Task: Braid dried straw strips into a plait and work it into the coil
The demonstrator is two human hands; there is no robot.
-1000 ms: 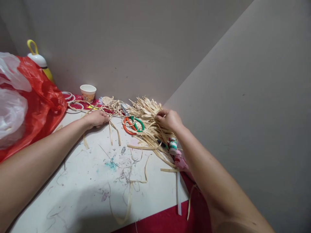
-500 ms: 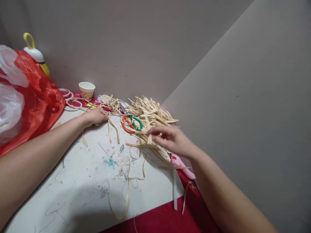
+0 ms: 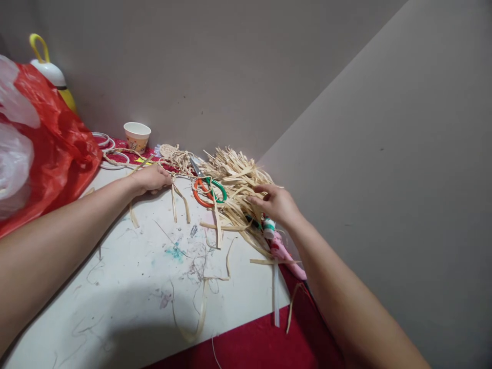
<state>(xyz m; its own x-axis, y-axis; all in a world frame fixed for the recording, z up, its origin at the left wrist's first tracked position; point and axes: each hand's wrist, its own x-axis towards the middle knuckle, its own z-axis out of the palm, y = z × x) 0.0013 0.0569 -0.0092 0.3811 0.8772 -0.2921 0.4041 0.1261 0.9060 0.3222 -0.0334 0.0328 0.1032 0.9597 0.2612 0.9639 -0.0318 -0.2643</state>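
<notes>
My left hand (image 3: pixel 152 178) is closed at the table's back edge, its fingertips pinching the end of a braided straw strand (image 3: pixel 180 177). Two loose strips hang down beside those fingertips. My right hand (image 3: pixel 277 203) is at the right side of a pile of pale straw strips (image 3: pixel 238 171), thumb and forefinger apart, over the strips. Whether a strip lies between these fingers is too small to tell. Scissors (image 3: pixel 209 191) with one orange and one green handle lie between the hands, against the pile.
A paper cup (image 3: pixel 137 137) and white rings (image 3: pixel 115 160) stand at the back left, near a red plastic bag (image 3: pixel 57 143) and a yellow-white bottle (image 3: pixel 52 73). A pink glue gun (image 3: pixel 285 256) lies right, beside a white-green roll (image 3: pixel 268 227). Grey walls rise behind.
My right hand has moved right and slightly up, away from the scissors. A pale strip now lies below the scissors, and the white-green roll has come into view. My left hand keeps its pinch.
</notes>
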